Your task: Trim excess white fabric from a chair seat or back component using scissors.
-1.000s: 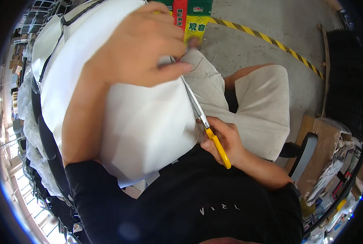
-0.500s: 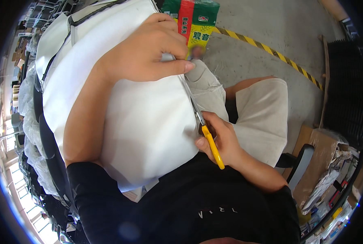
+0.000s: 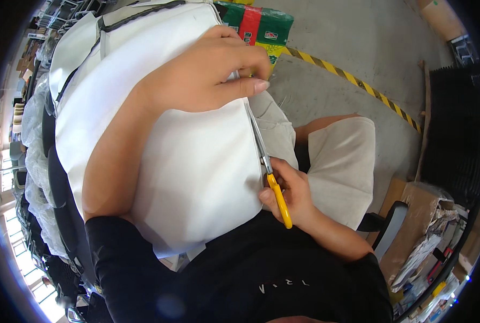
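A large white leather-like piece (image 3: 202, 156), with black trim at its far end, lies across my lap. My left hand (image 3: 213, 72) rests over its right edge. The fingers are curled around the edge and the thumb tip points right; what lies under the fingers is hidden. Lower on the same edge, my right hand (image 3: 291, 196) holds yellow-handled scissors (image 3: 281, 202). Their metal blades run up along the edge toward my left hand and look nearly together. Part of the scissors' grip is hidden by the fingers.
A green, red and yellow printed bag (image 3: 272, 27) is beyond my left hand. Black-and-yellow tape (image 3: 353, 78) crosses the grey floor. Plastic-wrapped items (image 3: 40, 177) line the left; an armrest (image 3: 390, 229) and a cardboard box (image 3: 420, 212) are at the right.
My left hand has shifted slightly right along the edge, its index finger reaching farther out. The scissors stay almost in place at the edge. The whole view has moved a little.
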